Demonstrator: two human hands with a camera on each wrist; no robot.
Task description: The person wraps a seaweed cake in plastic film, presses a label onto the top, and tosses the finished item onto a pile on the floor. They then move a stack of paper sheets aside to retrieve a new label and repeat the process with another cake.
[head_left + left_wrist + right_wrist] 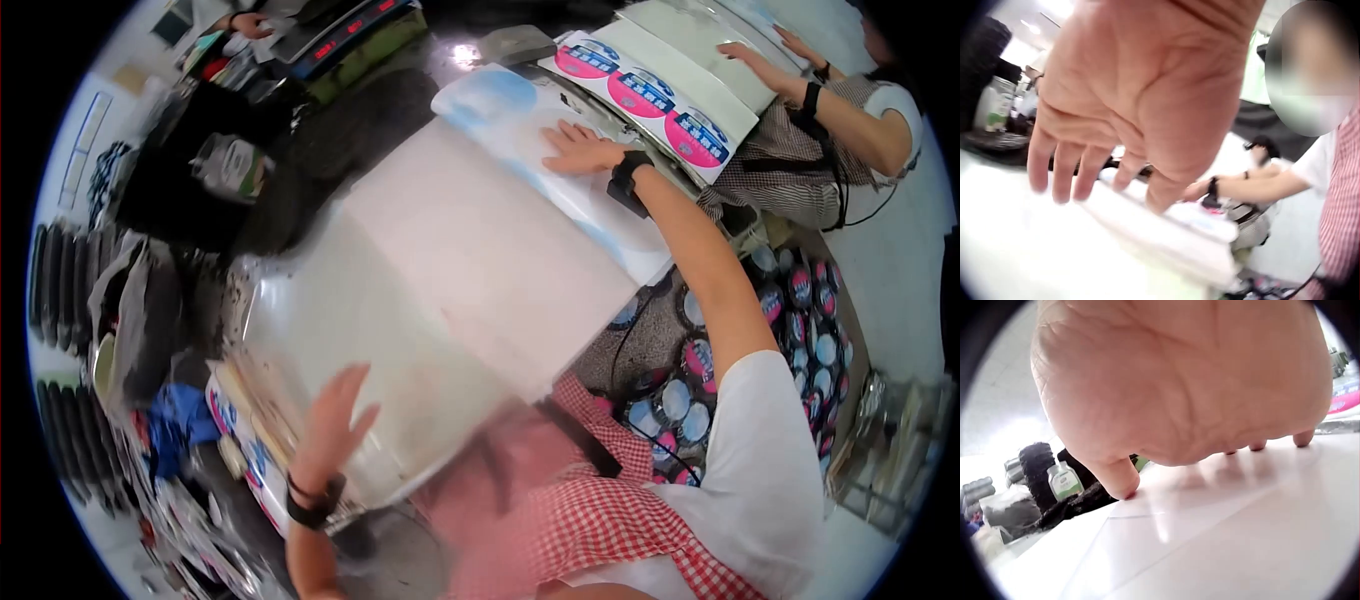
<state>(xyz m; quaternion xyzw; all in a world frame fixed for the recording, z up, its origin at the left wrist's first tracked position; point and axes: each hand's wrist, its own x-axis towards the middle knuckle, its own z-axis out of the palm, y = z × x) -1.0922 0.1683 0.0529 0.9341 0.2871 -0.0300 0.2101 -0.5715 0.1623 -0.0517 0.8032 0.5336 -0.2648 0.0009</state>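
Note:
A plain white sheet (480, 250) lies across the middle of the work surface. At its far edge is a glossy white sheet with blue cloudy print (495, 100), and my right hand (582, 150) rests on it with fingers spread. In the right wrist view, the fingertips touch the glossy surface. Toward the near left is a pale, shiny, greenish-white panel (350, 310), partly overlapped by the white sheet. Over its near left part my left hand (335, 425) is held with fingers extended, gripping nothing; the left wrist view shows its palm above the white surface.
Pink-and-blue label sheets (645, 95) lie at the far right, beside another person's hand (755, 65). Many round labelled pieces (695, 365) are at the lower right. A plastic bottle (235, 165) stands at the far left, near a device with red digits (350, 40).

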